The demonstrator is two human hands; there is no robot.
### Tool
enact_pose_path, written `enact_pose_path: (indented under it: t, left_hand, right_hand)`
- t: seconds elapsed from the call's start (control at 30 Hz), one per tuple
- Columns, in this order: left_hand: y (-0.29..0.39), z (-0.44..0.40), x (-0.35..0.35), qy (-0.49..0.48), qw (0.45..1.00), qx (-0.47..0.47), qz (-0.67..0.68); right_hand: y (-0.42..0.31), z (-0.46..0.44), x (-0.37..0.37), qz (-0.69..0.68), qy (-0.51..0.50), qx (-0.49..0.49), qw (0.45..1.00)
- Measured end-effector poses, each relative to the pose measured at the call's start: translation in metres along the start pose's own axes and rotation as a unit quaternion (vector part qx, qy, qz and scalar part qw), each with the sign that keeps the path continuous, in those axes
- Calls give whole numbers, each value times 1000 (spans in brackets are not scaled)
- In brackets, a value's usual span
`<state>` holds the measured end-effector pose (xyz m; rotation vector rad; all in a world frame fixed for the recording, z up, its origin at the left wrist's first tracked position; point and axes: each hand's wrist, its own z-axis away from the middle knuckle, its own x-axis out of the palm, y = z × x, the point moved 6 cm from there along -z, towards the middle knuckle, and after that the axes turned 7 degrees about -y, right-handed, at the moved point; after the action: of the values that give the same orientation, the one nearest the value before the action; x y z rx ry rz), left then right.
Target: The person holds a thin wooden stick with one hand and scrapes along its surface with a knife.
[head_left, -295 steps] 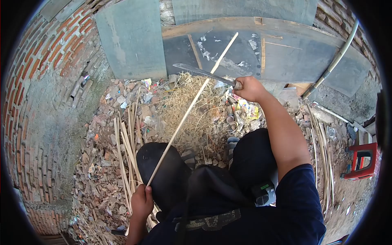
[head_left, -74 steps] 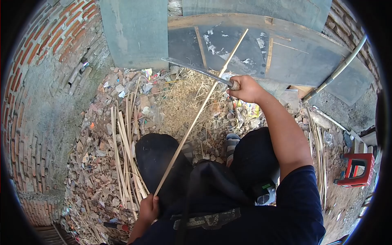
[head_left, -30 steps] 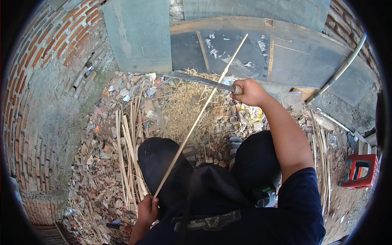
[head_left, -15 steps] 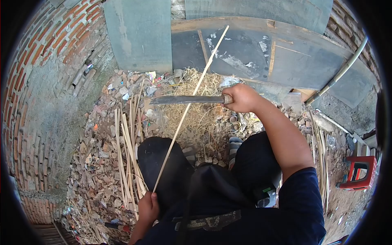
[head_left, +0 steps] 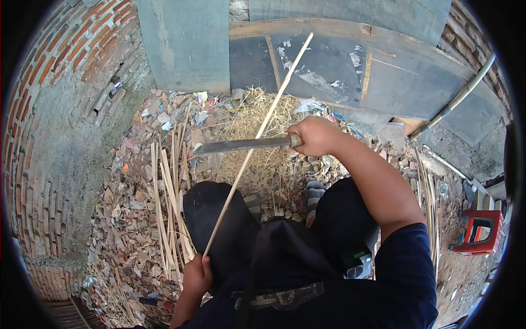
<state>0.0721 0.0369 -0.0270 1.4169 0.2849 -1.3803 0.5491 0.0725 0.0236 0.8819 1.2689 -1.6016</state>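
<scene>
A long pale strip, like split bamboo [head_left: 278, 97], runs slanting from lower left to upper centre, across my left thigh. Its lower end is gripped in my left hand [head_left: 197, 274]. My right hand [head_left: 313, 136] is closed round the wooden handle of a long machete [head_left: 241, 145]. The blade points left and crosses the strip about midway, seemingly against it. Pale curled shavings [head_left: 252, 164] lie on the ground beneath the blade.
Long strips [head_left: 171, 208] lie to my left, and more [head_left: 432, 214] to my right. A red stool [head_left: 497, 233] stands at the far right. Brick wall [head_left: 41, 164] is at the left, dark panels [head_left: 405, 82] ahead. Rubble [head_left: 123, 219] covers the ground.
My right hand and the machete have moved down and left along the strip, towards me. The strip's upper end has shifted left since a second ago; my left hand has barely moved.
</scene>
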Motion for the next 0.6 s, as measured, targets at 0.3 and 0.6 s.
enact_pose_path:
  t: [0.3,0.6]
  left_hand:
    - [-7,-2,0,-6,1000,2,15]
    - [-6,-6,0,-12,1000,14,2]
  right_hand:
    - [27,-19,19,-103,-13,36,994]
    - [49,-20,3,-108,15,76,991]
